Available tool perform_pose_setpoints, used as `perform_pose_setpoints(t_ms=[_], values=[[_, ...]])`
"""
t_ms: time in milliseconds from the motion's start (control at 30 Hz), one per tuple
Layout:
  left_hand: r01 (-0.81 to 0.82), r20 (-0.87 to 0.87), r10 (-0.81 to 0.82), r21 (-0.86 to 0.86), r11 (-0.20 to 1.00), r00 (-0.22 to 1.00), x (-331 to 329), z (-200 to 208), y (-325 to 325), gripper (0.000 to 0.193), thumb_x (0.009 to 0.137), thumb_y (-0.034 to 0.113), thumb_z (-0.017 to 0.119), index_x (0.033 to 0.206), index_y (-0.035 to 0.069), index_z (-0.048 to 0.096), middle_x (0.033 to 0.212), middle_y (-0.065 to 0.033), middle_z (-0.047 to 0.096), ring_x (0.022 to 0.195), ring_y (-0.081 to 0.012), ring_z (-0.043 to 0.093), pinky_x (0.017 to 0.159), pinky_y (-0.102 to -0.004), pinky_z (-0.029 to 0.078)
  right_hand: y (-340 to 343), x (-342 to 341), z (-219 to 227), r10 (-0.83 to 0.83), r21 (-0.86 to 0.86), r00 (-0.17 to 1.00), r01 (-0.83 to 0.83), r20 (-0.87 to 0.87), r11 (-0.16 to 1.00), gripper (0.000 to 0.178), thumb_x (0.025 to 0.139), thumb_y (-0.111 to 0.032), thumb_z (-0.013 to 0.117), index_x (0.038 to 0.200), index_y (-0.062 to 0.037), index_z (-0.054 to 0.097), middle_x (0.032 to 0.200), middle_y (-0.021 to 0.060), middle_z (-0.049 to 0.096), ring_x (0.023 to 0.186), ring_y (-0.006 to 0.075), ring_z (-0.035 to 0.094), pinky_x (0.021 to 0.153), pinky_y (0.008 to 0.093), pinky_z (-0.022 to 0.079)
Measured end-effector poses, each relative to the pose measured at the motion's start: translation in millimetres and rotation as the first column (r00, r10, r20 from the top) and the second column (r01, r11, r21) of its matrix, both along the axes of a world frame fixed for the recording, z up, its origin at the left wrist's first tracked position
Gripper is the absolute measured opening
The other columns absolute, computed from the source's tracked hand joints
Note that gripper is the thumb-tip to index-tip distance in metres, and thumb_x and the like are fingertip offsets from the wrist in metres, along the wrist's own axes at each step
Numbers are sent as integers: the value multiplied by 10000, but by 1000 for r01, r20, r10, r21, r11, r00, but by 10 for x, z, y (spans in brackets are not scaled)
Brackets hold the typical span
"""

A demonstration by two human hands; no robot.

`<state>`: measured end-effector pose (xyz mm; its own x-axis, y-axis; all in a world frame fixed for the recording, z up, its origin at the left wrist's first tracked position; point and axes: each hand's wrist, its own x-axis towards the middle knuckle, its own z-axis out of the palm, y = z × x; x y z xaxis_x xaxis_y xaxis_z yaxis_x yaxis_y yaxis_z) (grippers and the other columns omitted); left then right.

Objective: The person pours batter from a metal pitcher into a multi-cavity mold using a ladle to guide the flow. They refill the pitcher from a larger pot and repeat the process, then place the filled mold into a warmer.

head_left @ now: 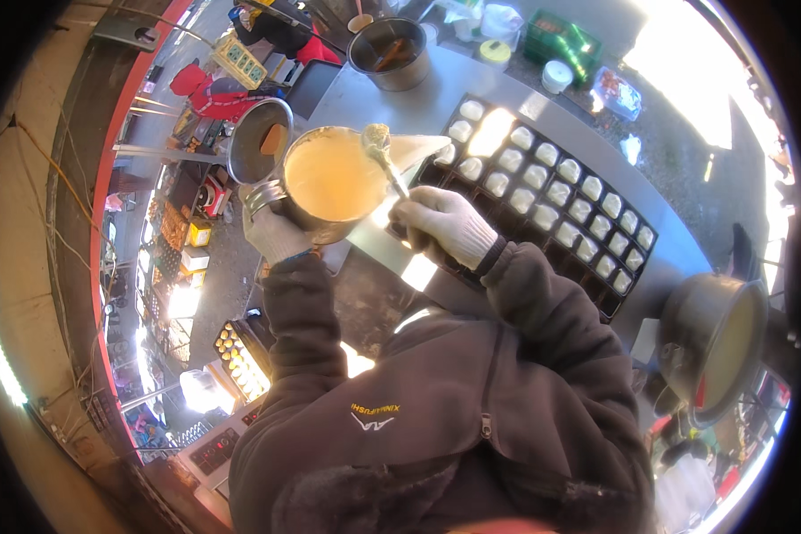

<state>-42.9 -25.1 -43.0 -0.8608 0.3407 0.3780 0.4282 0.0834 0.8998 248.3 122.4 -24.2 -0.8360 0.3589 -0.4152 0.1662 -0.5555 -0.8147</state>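
Jug (322, 231), metal, one. Held up in front of the chest, above the level of the desk (587, 147), tilted; long pale spout pointing right, toward the tray (565, 258). Contents: batter (334, 176), cream-coloured, smooth, covering the visible inside.

Left hand (276, 233), white glove. Grip closed around the jug at its left side, by the handle; fingers partly hidden behind the metal.

Ladle (385, 160), one. Head coated with batter, at the jug's right rim beside the root of the spout; whether it touches the rim cannot be told. Handle runs down to the right.

Right hand (443, 221), white glove, dark cuff. Grip closed on the ladle's handle, fingers curled.

Tray, dark, with square cells in rows. Lies on the desk to the right of the jug, partly behind the right hand and sleeve. White portions (546, 215) sit in many cells.

Steel pot (400, 82), at the desk's far left end; dark liquid and a brown piece inside.

Grey pan (251, 147), just left of the jug; a tan block within.

Large pot (685, 338), right side, pale contents.

Green crate (561, 44) and white tub (557, 76), beyond the desk.

Person in red (227, 98), upper left.
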Motion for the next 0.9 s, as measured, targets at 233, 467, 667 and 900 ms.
perform_pose_setpoints(t_ms=[233,467,667,900], values=[[-44,-344,-19,-173,984,939,568,107,35,339,1128,324,639,1265,32,740,1111,-107,757,1008,-221,719,918,-402,604,-378,1514,157,-54,69,991,46,120,997,312,1129,-335,686,1197,-47,783,794,20,679,611,86,576,576,245,465],[64,551,-354,476,877,756,1319,54,427,575,1047,496,704,1448,84,692,1438,-129,722,1324,-322,685,1111,-558,565,-830,4239,-140,-254,146,902,215,349,966,355,1110,-382,729,1256,-65,790,840,5,692,699,106,637,591,276,485],[103,895,-430,420,902,120,2482,-1153,923,607,997,553,731,1456,155,733,1519,-69,733,1438,-326,659,1155,-623,545,-2156,6485,-372,-495,130,650,525,577,841,369,1061,-409,759,1204,-73,811,849,23,724,684,125,669,562,285,492],[35,495,-615,795,605,-614,2823,-2004,1515,521,1093,479,612,1487,146,684,1469,-65,719,1423,-269,626,1205,-539,495,-2846,7800,-380,-655,374,208,680,727,631,428,1046,-440,759,1226,-55,809,938,120,812,715,211,756,607,328,566]])
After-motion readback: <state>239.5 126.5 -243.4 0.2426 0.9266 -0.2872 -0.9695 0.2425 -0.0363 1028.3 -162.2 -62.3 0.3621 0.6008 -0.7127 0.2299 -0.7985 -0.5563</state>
